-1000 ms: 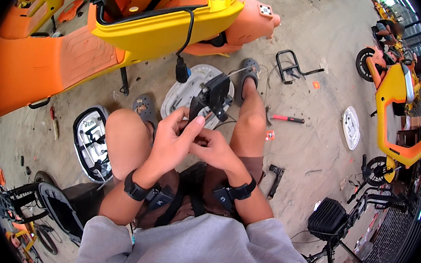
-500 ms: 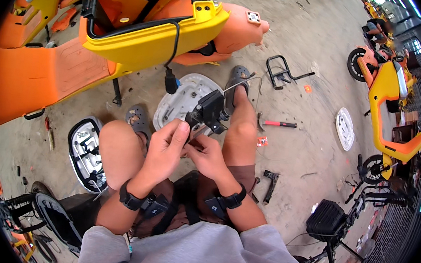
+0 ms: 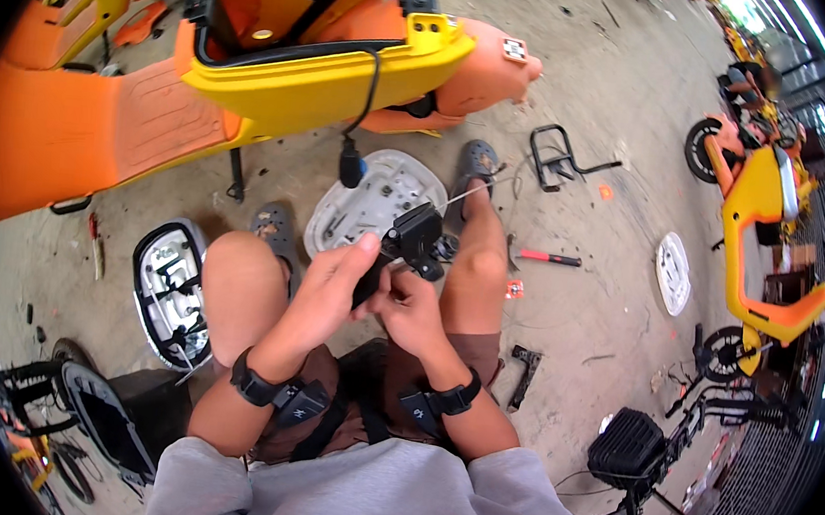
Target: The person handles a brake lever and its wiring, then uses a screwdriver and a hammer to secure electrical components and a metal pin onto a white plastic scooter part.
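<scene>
My hands have drawn nearer my lap: left hand [image 3: 332,285] and right hand [image 3: 410,308] pinch a black switch housing [image 3: 412,241] at frame centre, above a grey cover [image 3: 370,200]. Rigid, light; best gripped by its body.

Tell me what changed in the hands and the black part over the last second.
Little changed. The left hand and right hand keep their grip on the small black boxy part with a thin cable, held between the knees; the left thumb now lies higher against the part's side. Nothing was let go. The white oval plastic cover, the red-handled tool and the orange and yellow scooter body lie as before.
</scene>
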`<state>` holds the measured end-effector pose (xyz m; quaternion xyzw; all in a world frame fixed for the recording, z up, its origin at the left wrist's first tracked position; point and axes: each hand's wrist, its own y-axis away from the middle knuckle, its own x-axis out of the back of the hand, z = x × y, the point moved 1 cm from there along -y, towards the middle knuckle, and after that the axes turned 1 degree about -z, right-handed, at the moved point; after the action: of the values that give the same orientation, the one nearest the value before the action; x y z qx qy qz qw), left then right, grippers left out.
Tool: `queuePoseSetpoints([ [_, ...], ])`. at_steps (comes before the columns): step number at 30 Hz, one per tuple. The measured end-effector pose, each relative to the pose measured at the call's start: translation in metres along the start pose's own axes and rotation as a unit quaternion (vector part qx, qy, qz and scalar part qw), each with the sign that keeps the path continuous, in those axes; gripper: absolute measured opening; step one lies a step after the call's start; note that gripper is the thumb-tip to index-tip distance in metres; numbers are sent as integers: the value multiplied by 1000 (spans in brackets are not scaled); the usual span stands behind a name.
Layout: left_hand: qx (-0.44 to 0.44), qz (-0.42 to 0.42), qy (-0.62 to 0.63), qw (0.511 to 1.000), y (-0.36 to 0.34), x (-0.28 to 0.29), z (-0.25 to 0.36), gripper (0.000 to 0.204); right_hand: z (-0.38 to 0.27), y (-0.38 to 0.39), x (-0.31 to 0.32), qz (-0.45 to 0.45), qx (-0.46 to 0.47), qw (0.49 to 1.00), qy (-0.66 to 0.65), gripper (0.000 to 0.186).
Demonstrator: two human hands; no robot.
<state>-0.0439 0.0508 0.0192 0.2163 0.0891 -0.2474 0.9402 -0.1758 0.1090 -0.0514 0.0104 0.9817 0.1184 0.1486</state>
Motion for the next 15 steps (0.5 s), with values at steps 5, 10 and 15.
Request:
queuePoseSetpoints([
  [5,1,8,55,998,-4,2,-6,61,8,0,-2,-9,40,997,-59,14],
  [10,4,13,23,1000,-4,0,-6,56,13,-2,2,-5,29,999,32,3],
  [15,4,10,38,999,-4,1,-6,53,11,-2,3,-6,-49,990,131,5],
])
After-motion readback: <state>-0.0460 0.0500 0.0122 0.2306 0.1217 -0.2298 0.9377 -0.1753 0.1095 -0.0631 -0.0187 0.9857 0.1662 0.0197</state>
